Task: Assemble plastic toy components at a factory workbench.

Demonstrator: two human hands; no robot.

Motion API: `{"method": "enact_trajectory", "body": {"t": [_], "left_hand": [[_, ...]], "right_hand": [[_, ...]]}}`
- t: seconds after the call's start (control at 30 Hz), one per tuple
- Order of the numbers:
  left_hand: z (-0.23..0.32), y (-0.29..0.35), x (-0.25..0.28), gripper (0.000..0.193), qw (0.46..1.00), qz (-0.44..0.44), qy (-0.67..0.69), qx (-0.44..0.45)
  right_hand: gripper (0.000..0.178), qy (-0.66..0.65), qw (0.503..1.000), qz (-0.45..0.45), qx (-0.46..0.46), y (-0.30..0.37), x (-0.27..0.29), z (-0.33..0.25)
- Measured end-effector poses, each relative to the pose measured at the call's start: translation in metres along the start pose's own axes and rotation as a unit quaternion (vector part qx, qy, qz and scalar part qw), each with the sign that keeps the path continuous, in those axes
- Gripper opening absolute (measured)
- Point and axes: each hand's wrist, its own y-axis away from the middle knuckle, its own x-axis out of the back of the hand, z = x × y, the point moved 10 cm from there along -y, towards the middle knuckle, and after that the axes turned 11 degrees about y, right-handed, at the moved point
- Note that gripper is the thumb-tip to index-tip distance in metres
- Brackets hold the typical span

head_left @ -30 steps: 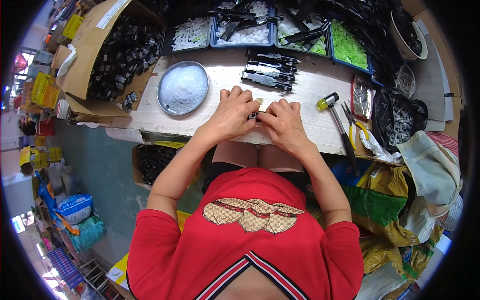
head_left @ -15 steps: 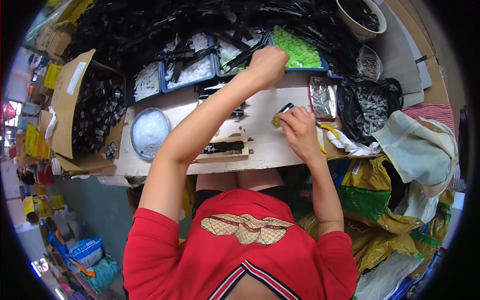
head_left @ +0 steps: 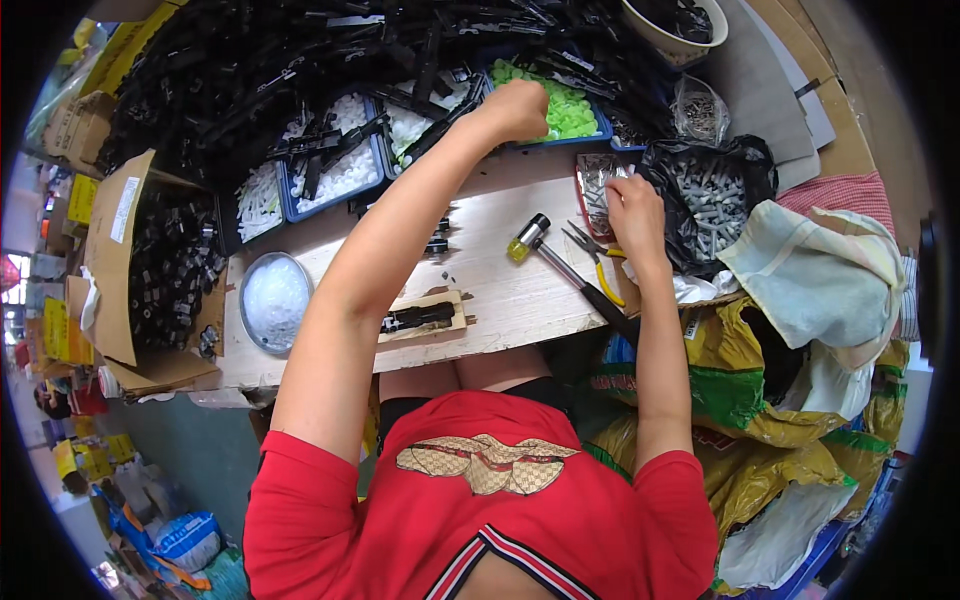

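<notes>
My left hand (head_left: pixel 519 109) reaches to the far side of the table, over the tray of light green plastic pieces (head_left: pixel 572 112). Its fingers curl under, and what they hold, if anything, is hidden. At the right, my right hand (head_left: pixel 637 212) pinches at the shallow red-rimmed tray (head_left: pixel 582 208) of thin metal pins; whatever is between its fingertips is too small to tell. A hammer (head_left: pixel 543 254) with a clear yellow face and black grip lies beside it, next to yellow-handled pliers (head_left: pixel 598 262). A wooden fixture (head_left: pixel 459 309) near the front edge holds a black part (head_left: pixel 420 318).
Blue trays of white plastic pieces (head_left: pixel 352 166) stand along the back, before a heap of black parts (head_left: pixel 240 70). A round dish (head_left: pixel 277 303) and a cardboard box (head_left: pixel 112 250) of black pieces are left. A black bag (head_left: pixel 757 165) of grey fasteners sits right.
My right hand has left the hammer's head and moved away and right to the tray of pins. The hammer now lies uncovered. My left hand stays over the green pieces.
</notes>
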Motion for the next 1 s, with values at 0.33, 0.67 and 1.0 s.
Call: {"method": "enact_trajectory", "body": {"t": [0.33,0.67,1.0], "left_hand": [[0.004,0.134,0.012,0.017,0.769,0.073,0.633,0.052],[-0.027,0.271,-0.032,0.022,0.574,0.092,0.810,0.077],[-0.032,0.321,-0.042,0.020,0.566,0.159,0.800,0.115]], "right_hand": [[0.013,0.180,0.980,-0.035,0.079,-0.022,-0.030,-0.038],[0.015,0.105,0.993,-0.031,0.043,-0.010,-0.011,-0.011],[0.008,-0.526,0.803,-0.275,0.060,0.074,0.007,-0.207]]}}
